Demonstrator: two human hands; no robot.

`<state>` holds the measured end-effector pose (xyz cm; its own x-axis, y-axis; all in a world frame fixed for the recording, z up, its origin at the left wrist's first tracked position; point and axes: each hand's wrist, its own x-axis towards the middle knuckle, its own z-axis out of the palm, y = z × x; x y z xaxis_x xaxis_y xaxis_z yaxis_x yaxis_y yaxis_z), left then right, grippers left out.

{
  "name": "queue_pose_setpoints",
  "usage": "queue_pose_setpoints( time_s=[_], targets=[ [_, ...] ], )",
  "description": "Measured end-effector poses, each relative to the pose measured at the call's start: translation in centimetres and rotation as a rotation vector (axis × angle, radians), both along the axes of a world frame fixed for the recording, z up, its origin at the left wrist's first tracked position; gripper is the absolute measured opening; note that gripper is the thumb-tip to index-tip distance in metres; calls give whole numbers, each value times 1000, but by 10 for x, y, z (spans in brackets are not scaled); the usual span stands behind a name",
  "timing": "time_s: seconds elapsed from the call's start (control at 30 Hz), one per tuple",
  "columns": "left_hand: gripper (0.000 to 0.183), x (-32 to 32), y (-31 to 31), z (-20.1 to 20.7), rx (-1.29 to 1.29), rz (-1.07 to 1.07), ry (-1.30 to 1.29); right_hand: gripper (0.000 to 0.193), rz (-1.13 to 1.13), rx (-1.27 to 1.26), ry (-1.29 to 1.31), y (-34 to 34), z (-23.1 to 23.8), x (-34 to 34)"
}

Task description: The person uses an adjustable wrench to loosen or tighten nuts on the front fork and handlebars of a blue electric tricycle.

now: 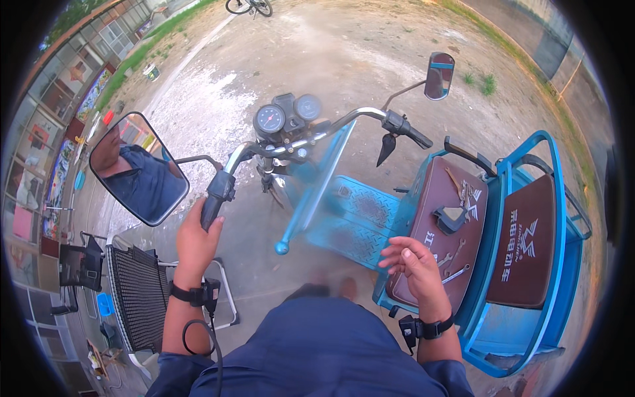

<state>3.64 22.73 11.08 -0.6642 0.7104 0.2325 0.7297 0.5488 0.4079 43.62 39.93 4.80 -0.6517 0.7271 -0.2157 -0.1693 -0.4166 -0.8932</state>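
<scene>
My left hand (196, 239) is wrapped round the black left grip (211, 209) of the handlebar (238, 156) of a blue electric tricycle. Above the near edge of the brown seat (425, 228), my right hand (417, 268) hovers with its fingers apart and nothing in them. Wrenches (456, 272) lie on the seat beside that hand. Farther up the seat are a dark part with a grey face (450, 218) and pliers (465, 193). Between the two hands spreads the blue footboard (360, 215).
A rear-view mirror (139, 169) juts out at the left, another mirror (439, 76) at the far right. Round gauges (270, 119) sit at the handlebar's middle. A woven chair (139, 294) stands left of my left forearm. Behind the seat rises a brown backrest (522, 241) within a blue frame.
</scene>
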Motion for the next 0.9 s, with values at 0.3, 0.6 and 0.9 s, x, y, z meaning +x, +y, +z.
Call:
queue_pose_setpoints(
  time_s=[0.3, 0.6, 0.9],
  targets=[
    [53, -2, 1, -1, 67, -40, -120, 40, 53, 56, -51, 44, 2, -50],
    [50, -10, -13, -14, 131, -113, -84, 38, 132, 58, -118, 71, -11, -131],
    [51, -6, -4, -6, 74, -124, -185, 42, 179, 74, -243, 92, -41, -184]
  ],
)
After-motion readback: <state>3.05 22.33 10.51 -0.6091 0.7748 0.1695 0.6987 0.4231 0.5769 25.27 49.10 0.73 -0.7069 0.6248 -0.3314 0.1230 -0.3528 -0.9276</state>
